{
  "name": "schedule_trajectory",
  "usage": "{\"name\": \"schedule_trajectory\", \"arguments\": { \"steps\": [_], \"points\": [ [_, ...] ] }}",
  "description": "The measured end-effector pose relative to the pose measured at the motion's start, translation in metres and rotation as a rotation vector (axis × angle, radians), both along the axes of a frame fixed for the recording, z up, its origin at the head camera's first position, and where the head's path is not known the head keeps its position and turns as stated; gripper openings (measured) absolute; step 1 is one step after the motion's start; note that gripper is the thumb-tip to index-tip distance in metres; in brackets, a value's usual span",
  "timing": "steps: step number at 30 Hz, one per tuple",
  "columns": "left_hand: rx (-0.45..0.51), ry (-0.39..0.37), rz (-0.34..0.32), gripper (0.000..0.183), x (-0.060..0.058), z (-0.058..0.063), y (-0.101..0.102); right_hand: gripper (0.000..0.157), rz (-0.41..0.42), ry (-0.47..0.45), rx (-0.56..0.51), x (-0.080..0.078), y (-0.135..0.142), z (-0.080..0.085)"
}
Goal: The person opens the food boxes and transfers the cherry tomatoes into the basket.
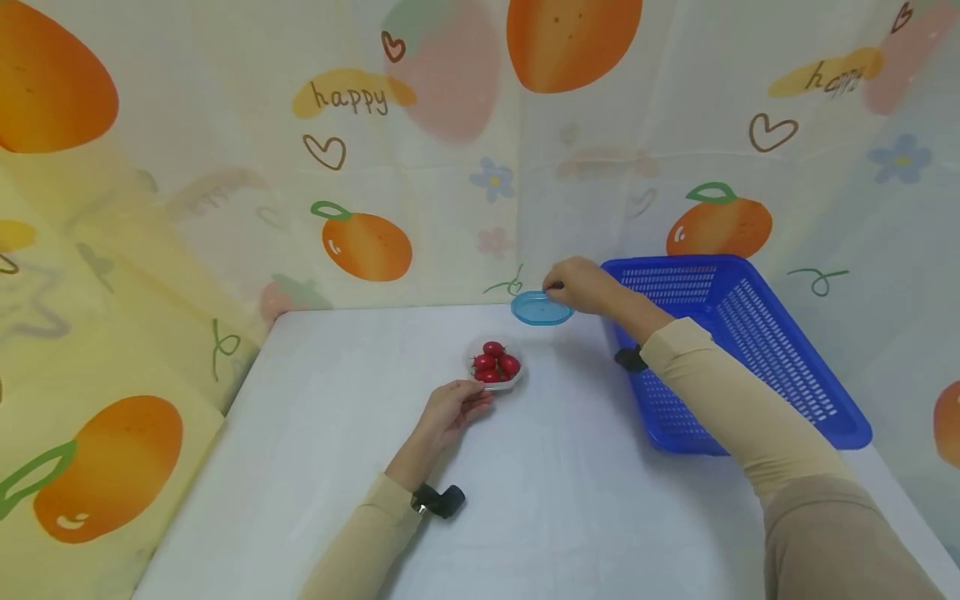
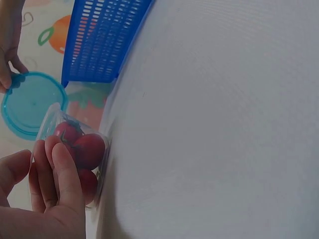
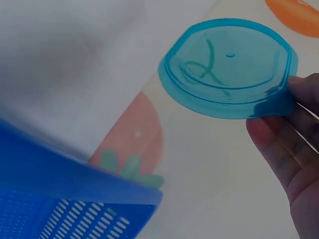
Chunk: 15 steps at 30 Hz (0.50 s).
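Observation:
Several red cherry tomatoes (image 1: 487, 364) sit in a small clear plastic container (image 1: 514, 382) on the white table. At its near side, my left hand (image 1: 453, 407) holds the container by the rim; the left wrist view shows the fingers (image 2: 67, 174) against its wall, partly covering the tomatoes. Beyond and to the right, my right hand (image 1: 581, 285) pinches the edge of a translucent blue lid (image 1: 542, 309). In the right wrist view the lid (image 3: 229, 64) is held up by its tab between thumb and fingers, apart from the container.
A large blue perforated plastic basket (image 1: 757, 304) stands at the table's right, under my right forearm. The white table (image 1: 322, 392) ends at the back against a fruit-printed cloth (image 1: 442, 233). Each wrist wears a black camera mount.

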<state>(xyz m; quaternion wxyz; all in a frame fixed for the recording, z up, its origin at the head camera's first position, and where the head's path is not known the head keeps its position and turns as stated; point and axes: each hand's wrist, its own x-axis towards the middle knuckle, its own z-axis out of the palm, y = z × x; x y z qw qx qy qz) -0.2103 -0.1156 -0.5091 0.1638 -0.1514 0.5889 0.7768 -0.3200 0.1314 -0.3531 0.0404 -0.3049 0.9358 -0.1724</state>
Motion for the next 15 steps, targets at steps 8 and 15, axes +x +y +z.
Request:
{"name": "schedule_trajectory", "arguments": {
  "steps": [8,15],
  "points": [
    [-0.001,-0.014,-0.005,0.024,0.000,-0.001,0.002,0.023,-0.037,-0.043,0.069,-0.010,0.008,-0.002],
    [-0.003,-0.015,0.008,0.022,0.000,0.001,0.001,0.022,-0.062,-0.100,0.080,-0.018,0.009,-0.003]
  ]
}}
